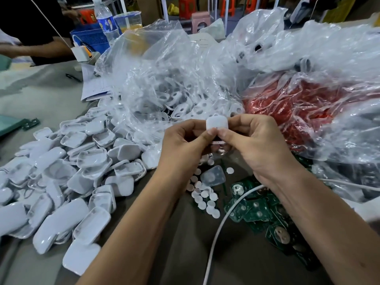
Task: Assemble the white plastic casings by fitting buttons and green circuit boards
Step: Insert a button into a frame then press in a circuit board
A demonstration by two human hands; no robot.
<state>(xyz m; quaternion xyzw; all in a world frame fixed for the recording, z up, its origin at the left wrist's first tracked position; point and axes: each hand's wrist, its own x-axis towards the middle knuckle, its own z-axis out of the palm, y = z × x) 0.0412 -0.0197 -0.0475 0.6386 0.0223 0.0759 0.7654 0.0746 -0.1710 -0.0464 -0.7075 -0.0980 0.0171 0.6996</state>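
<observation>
Both hands held one white casing [217, 124] up above the worktop [185, 243]. The left hand [185, 145] and right hand [253, 145] pinched it from either side, thumbs meeting on its near lower edge. Its long axis ran between them; buttons [202, 194] and boards [255, 210] lay directly below, the boards nearer the right.

Small assembly workshop. Grey worktable [51, 83] carries bulk parts: heap of white casings [67, 173] at left, loose green circuit boards [257, 210] at lower right, big clear plastic bags [205, 68] across centre. Plastic stools [200, 22] at top.
</observation>
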